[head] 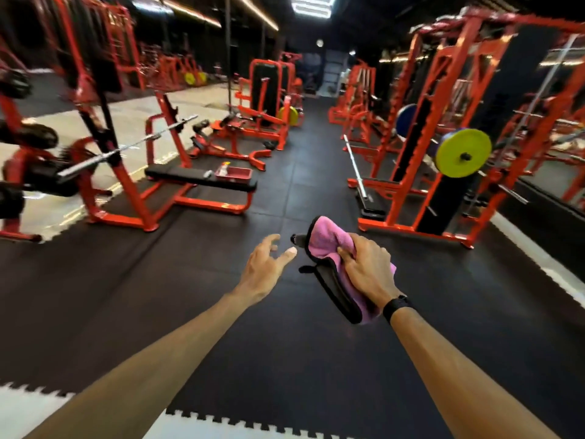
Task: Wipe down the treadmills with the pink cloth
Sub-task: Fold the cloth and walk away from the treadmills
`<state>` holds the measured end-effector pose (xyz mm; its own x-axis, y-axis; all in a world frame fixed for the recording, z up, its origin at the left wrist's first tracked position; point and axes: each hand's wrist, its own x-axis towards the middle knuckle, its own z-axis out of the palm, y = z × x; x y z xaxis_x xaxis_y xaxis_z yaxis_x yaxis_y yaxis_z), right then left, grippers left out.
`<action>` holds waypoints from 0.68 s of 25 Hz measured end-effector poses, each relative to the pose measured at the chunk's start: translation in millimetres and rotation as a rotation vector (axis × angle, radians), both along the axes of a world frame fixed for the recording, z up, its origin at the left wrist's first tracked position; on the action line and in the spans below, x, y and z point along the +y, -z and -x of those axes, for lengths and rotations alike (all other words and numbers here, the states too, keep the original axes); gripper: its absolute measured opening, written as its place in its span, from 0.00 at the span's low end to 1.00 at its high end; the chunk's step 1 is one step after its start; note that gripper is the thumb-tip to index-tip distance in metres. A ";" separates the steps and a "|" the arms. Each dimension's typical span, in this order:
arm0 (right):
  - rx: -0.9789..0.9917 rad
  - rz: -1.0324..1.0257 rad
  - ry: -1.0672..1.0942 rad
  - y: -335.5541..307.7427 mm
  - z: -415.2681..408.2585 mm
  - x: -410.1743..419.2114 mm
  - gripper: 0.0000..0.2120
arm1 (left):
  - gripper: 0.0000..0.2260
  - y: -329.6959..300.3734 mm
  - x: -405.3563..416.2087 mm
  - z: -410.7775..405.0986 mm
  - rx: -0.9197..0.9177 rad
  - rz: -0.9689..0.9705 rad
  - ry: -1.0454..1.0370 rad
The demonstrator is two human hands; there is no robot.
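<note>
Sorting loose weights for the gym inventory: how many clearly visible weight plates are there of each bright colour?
Yellow-green plates: 2, one on the right rack, one on the far machine
Blue plates: 1, on the right rack
Total: 3

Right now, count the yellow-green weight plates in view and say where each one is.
3, maybe more behind the frames. One large plate hangs on the rack at right; one sits on the centre machine down the aisle; one is far back left, blurred, possibly with another beside it.
</note>
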<state>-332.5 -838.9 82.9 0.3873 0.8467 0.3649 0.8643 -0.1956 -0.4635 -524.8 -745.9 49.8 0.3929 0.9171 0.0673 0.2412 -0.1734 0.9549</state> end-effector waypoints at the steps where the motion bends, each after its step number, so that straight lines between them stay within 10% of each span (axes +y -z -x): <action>1: -0.012 0.008 -0.033 2.8 0.9 16.9 0.10 | 0.25 2.3 11.6 2.5 -0.001 -0.006 -0.030; 17: -0.054 -0.090 -0.263 226.5 11.4 428.0 0.06 | 0.30 192.9 377.0 -1.2 -0.004 -0.129 -0.240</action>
